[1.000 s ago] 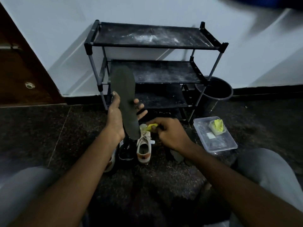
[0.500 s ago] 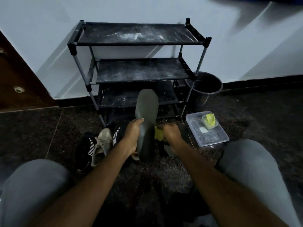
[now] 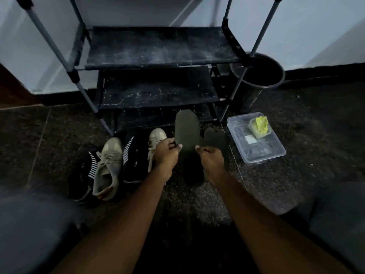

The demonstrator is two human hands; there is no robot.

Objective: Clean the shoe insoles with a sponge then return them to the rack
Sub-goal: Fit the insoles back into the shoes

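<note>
Both hands hold one dark insole point(image 3: 186, 131) upright over the floor, toe end up. The left hand point(image 3: 166, 154) pinches its left edge, thumb on the face. The right hand point(image 3: 212, 158) is curled at the right edge with the thumb tip on it. Cannot tell whether a sponge is tucked in that palm.

Step in hand, as I read it: wiping this insole. Best to support it from behind with the left hand, stroke heel to toe, and keep it from flexing.

A second insole point(image 3: 216, 140) lies just right of it on the floor. Sneakers point(image 3: 108, 167) stand in a row to the left.

Further right, a clear plastic box point(image 3: 262, 153) holds a small tub point(image 3: 256, 133) with a yellow-green wad point(image 3: 261, 123) in it, sponge or cloth, plus a small white square.

Beyond it is a black bucket point(image 3: 256, 87), its inside too dark to read.

The rack point(image 3: 158, 48) stands farthest, its shelves dusty and holding no insoles.
</note>
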